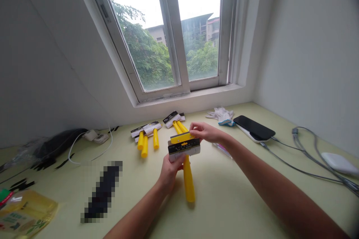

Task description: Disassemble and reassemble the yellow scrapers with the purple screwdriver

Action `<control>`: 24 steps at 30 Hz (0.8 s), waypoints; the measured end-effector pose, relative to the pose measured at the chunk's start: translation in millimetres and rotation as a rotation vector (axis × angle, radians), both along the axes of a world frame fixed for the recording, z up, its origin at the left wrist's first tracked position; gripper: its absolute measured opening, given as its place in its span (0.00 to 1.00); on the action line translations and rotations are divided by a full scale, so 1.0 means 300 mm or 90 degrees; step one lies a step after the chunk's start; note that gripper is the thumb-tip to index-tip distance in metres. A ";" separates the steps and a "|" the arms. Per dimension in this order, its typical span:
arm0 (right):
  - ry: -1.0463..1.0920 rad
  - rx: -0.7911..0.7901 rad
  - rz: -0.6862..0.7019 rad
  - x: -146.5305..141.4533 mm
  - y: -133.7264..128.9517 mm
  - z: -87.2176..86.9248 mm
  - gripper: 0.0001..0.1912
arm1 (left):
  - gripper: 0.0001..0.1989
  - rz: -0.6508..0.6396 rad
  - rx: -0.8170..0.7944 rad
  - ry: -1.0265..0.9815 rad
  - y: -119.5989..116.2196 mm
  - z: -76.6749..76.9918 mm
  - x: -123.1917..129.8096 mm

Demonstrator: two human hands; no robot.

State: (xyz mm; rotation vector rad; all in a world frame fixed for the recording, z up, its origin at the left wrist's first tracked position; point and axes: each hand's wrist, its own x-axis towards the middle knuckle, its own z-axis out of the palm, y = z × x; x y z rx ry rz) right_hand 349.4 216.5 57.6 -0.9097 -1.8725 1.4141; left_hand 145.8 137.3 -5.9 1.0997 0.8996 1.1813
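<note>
My hands hold a yellow-handled tool [188,179] upright above the pale green table, with its long handle pointing toward me. A black-and-white card sleeve [184,148] wraps its flat head. My left hand [169,173] grips the sleeve from below, and the fingertips of my right hand [202,131] pinch the yellow top edge. Behind them lie similar tools: one group [144,145] with its handles toward me, and another [176,127] farther back, both still carded.
White gloves [221,116] and a black phone [254,127] on a white device lie at the back right, with grey cables [308,153] beyond. A dark pixelated object [102,190] and a yellow packet [25,211] lie on the left, below a window [165,33].
</note>
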 end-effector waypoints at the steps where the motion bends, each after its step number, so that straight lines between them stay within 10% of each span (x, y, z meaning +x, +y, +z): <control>1: 0.003 0.003 0.001 -0.001 -0.003 0.002 0.23 | 0.20 0.003 0.012 0.011 0.000 0.006 -0.003; 11: 0.054 -0.011 -0.022 -0.045 -0.057 0.046 0.19 | 0.38 -0.016 0.080 -0.101 -0.021 0.106 -0.006; 24: 0.246 0.008 -0.264 -0.021 0.030 -0.003 0.17 | 0.25 -0.008 0.003 -0.043 -0.009 0.016 -0.032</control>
